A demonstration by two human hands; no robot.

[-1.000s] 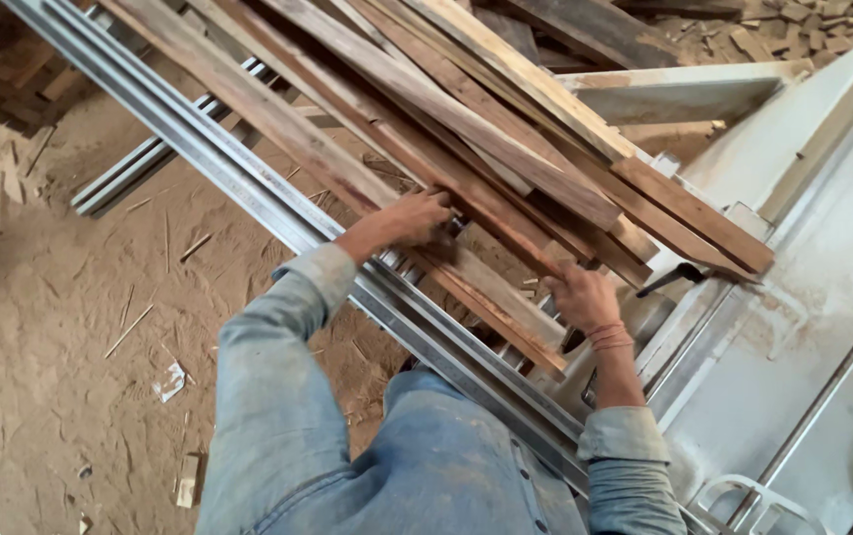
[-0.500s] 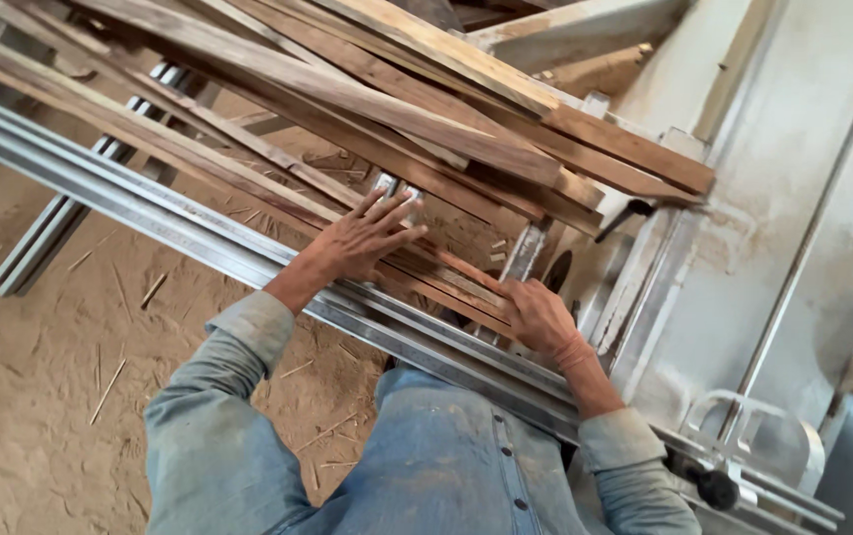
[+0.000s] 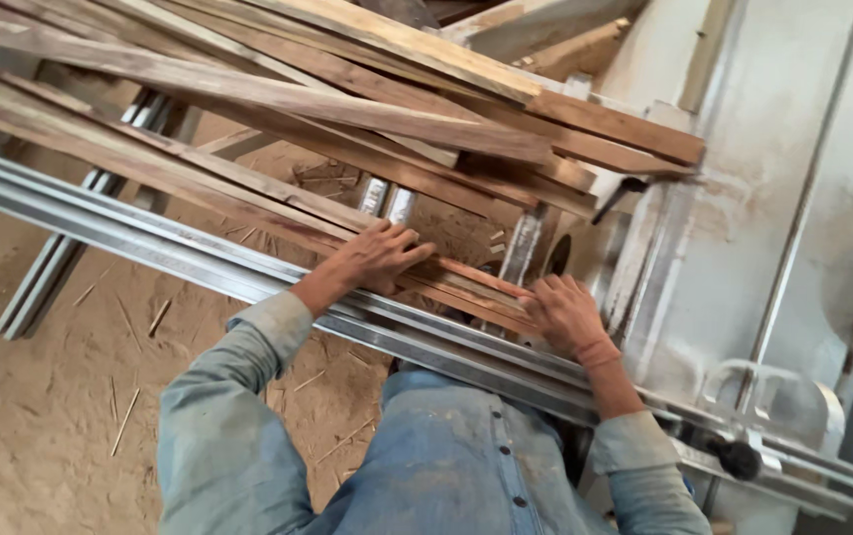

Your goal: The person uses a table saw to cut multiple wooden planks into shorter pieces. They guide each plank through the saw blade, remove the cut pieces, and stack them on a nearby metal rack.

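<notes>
at the far left of the frame, a sawdust-covered floor point(image 3: 40, 426) was seen, strewn with thin wood slivers. a long grey metal rail point(image 3: 149, 238) was laid from the left edge down toward the lower right, passing just in front of the person's blue denim shirt point(image 3: 446, 466). above the rail, a stack of long reddish-brown wooden slats point(image 3: 278, 99) was spread from the upper left toward the upper right, the pieces crossed loosely over one another.

near the centre, the left hand point(image 3: 379, 256) was laid flat, palm down, on the lowest slat point(image 3: 466, 287), which was resting along the rail's upper edge. its fingers were spread apart and pressed on the wood, not closed round it.

right of centre, the right hand point(image 3: 563, 312) was placed on the end of the same slat, fingers open and slightly bent over the wood; whether the wood was clamped could not be told.

at the right of the frame, a pale dusty metal machine body point(image 3: 783, 198) was seen, with a curved metal handle point(image 3: 768, 391) at the lower right.
</notes>
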